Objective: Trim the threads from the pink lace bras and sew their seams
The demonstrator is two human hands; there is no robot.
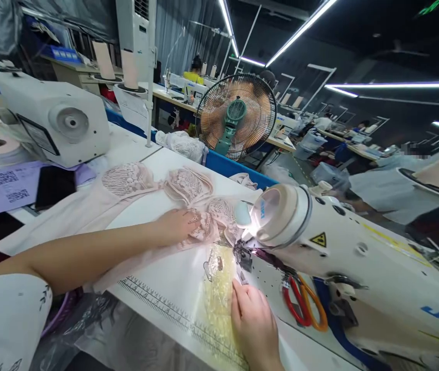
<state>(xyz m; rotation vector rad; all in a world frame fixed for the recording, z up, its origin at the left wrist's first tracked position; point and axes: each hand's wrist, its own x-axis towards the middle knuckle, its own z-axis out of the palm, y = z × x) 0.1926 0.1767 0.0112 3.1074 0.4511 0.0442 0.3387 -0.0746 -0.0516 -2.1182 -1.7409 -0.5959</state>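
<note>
Pale pink lace bra pieces (188,186) lie in a chain across the white table, running up to the needle area of a white sewing machine (331,242). On the lace nearest the machine rests my left hand (179,225), its fingers bent and pressed onto the fabric. My right hand (253,309) is just in front of the needle area, thumb and index finger together at the edge of a yellow taped strip (219,299); what lies between those fingers is too small to make out.
Red-handled scissors (296,304) and orange-handled ones (314,304) lie under the machine arm. A ruler strip (165,306) runs along the table's front edge. Behind are a fan (237,116) and a blue bin (238,170). Another machine (68,121) stands at left.
</note>
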